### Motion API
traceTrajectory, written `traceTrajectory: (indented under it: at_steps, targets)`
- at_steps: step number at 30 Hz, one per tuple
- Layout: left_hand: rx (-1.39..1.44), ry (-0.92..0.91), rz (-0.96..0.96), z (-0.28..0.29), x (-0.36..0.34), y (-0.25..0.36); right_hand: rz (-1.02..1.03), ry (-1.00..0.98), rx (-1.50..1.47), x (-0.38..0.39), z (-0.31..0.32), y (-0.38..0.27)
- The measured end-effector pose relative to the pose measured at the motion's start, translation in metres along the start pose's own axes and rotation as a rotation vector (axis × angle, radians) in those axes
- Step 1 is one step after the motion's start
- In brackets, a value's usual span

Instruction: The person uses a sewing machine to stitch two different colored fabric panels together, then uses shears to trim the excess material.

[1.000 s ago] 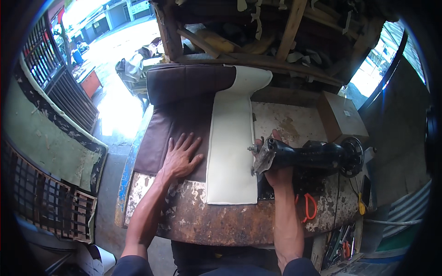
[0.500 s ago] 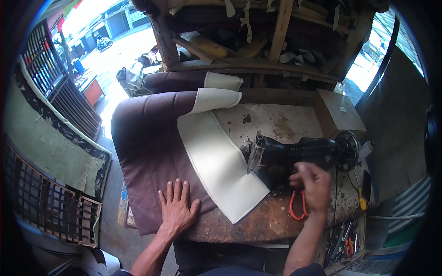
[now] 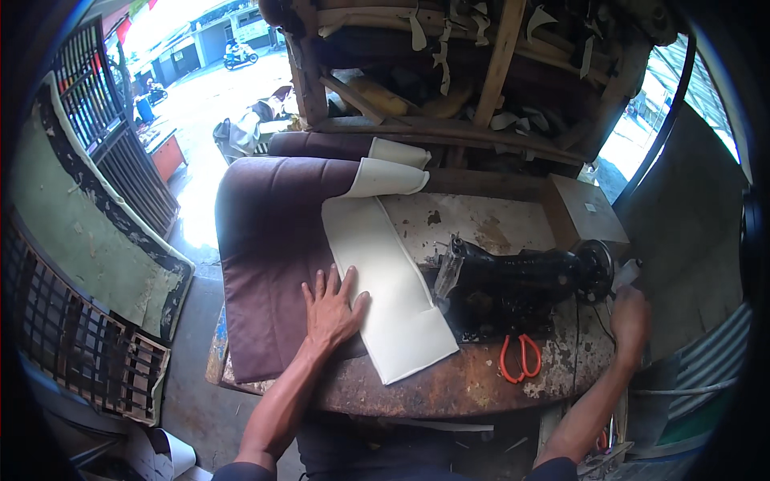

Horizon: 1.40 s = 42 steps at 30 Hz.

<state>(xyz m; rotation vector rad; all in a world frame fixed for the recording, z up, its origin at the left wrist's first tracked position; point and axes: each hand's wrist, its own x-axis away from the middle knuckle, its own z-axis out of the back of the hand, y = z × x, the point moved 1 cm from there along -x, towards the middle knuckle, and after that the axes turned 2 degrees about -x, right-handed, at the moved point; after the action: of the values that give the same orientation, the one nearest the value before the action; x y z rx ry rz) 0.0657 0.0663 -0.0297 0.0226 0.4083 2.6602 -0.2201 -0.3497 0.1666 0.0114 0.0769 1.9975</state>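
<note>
My left hand (image 3: 332, 313) lies spread where a brown padded panel (image 3: 269, 272) meets a long cream strip (image 3: 401, 309). Both pieces fold over at the far side. The strip's right edge reaches the needle end of a black sewing machine (image 3: 513, 276). At the machine's right end, beside the handwheel (image 3: 593, 271) and a white spool (image 3: 628, 272), my right hand (image 3: 630, 321) has curled fingers; what they hold, if anything, is hidden. Orange-handled scissors (image 3: 521, 361) lie on the worn worktable (image 3: 481, 385) below the machine.
A cardboard box (image 3: 593, 216) stands behind the machine. A wooden rack with scraps (image 3: 497, 104) rises beyond the table. Upholstered panels (image 3: 88, 224) and a metal gate (image 3: 104, 120) are at left, a red desk (image 3: 167, 156) and scooters (image 3: 239, 56) outside.
The brown and cream pieces have slid left and turned askew. My left hand has shifted along with them. My right hand has left the needle end for the handwheel end.
</note>
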Motion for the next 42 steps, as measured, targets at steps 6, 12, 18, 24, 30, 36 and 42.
traceTrajectory:
  at_steps: [6,12,18,24,30,36,42]
  targets:
    - [-0.012,-0.051,-0.040,0.021,0.007,-0.049,0.176,0.295,-0.654,-0.074,-0.046,-0.001]
    - [-0.073,-0.071,-0.033,0.036,0.060,-0.072,0.226,0.140,-0.413,-0.134,-0.037,-0.023]
    - [-0.130,-0.151,-0.067,0.066,0.140,-0.126,0.300,0.881,-0.503,-0.063,-0.047,-0.045]
    - [0.004,-0.093,-0.102,0.081,0.104,-0.095,0.522,0.119,-0.361,0.134,-0.117,-0.057]
    - [0.066,0.185,-0.213,0.043,0.052,-0.047,0.547,-0.006,-0.408,0.135,-0.145,-0.064]
    - [-0.021,-0.075,-0.087,0.027,0.027,-0.045,0.142,-1.021,-1.743,0.198,-0.139,-0.081]
    - [-0.034,-0.052,-0.103,0.020,0.028,-0.048,0.117,-1.372,-1.737,0.250,-0.153,-0.131]
